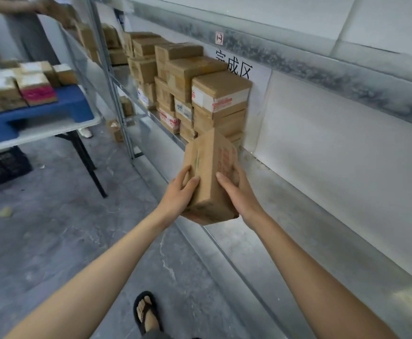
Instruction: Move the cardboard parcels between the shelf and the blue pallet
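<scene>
Holding one cardboard parcel [207,177] between both hands, you have it in the air above the front edge of the metal shelf [310,228]. It is tilted, its far end raised toward the stack of parcels [200,94]. Your left hand [179,192] grips the parcel's left side, thumb lying on the upper face and fingers curled round the side. Your right hand [239,189] clasps the right side the same way, thumb on top and fingers wrapped over the printed face. The parcel's near end hangs out past both palms, toward you.

The stack fills the far part of the shelf, several boxes high against the back wall. Its nearest column stands just beyond the parcel you hold; whether the two touch cannot be told. The near stretch of the shelf is bare metal.

Off to your left, the blue pallet [72,101] sits on a white folding table [41,133], with more parcels [16,86] grouped on its far side. A black crate [1,167] stands under the table. Another person [28,28] stands at the far left, beyond the pallet. Your sandalled foot [147,311] shows on the grey floor below.
</scene>
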